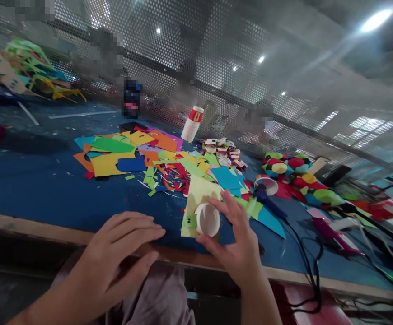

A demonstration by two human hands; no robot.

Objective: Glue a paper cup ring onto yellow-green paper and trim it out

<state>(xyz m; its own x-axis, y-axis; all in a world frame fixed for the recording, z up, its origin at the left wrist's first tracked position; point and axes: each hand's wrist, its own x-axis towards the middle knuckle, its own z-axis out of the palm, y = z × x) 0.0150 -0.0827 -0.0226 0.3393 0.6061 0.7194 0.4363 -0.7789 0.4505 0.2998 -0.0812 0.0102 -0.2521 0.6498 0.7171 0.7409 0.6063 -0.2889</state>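
A short white paper cup (208, 220), its round open end facing me, stands against a pale yellow-green paper sheet (196, 192) near the table's front edge. My right hand (233, 230) grips the cup, thumb at its lower rim and fingers at the upper right. Small dark marks on a green patch show just left of the cup. To the left, my left hand (125, 243) hovers over the table edge, fingers stretched out and holding nothing. Beyond the sheet lies a pile of coloured paper pieces (162, 149), with small scraps (172, 176) at its near side.
A stack of paper cups (192, 124) stands behind the pile, beside cut cup pieces (223, 151). On the right are a dark blue glue gun (269, 203), a purple tool (337, 237), cables and colourful paper crafts (287, 164). Perforated metal mesh (169, 58) backs the blue table (47, 180).
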